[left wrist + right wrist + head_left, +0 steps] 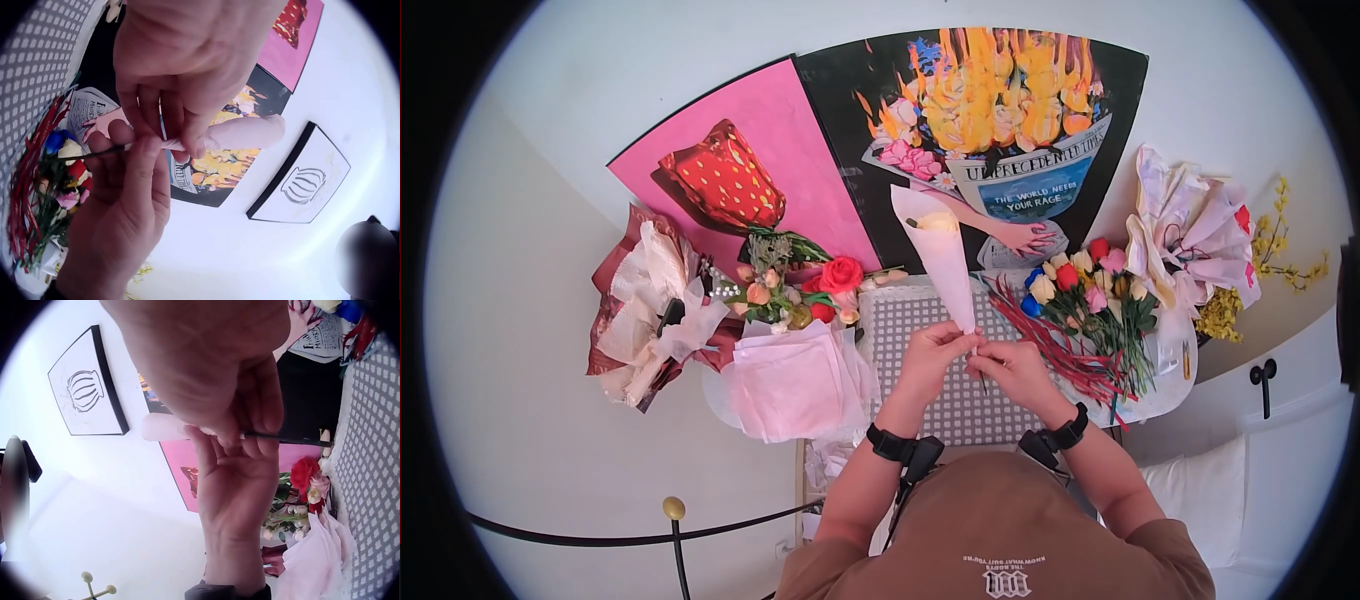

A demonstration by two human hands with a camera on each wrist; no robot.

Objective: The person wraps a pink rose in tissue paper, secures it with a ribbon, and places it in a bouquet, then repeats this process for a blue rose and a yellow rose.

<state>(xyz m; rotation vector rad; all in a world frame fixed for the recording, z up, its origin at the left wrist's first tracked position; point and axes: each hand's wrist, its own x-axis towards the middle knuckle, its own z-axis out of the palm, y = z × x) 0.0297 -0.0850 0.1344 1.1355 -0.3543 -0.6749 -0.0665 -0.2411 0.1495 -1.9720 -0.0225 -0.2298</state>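
A single pale cream flower [941, 221] stands inside a narrow cone of light pink wrapping paper [946, 268], held upright over the table. My left hand [933, 358] pinches the gathered lower end of the cone between thumb and fingers. Just beside it, my right hand [1018, 370] pinches the same end where paper meets the dark stem [94, 154]. In the left wrist view the twisted paper runs between both sets of fingertips, and the bare stem sticks out past the right hand [122, 225]. The right wrist view shows the left hand [234, 494] palm-side, thumb against the paper.
A grey-patterned cloth [920, 405] covers the middle of the table. Pink paper sheets [795, 385] lie left, near loose roses [840, 275]. Dark red ribbons [1065, 345] and a pile of artificial flowers [1090, 285] lie right. Wrapped bouquets [645, 320] flank the table; paintings [840, 130] lean behind.
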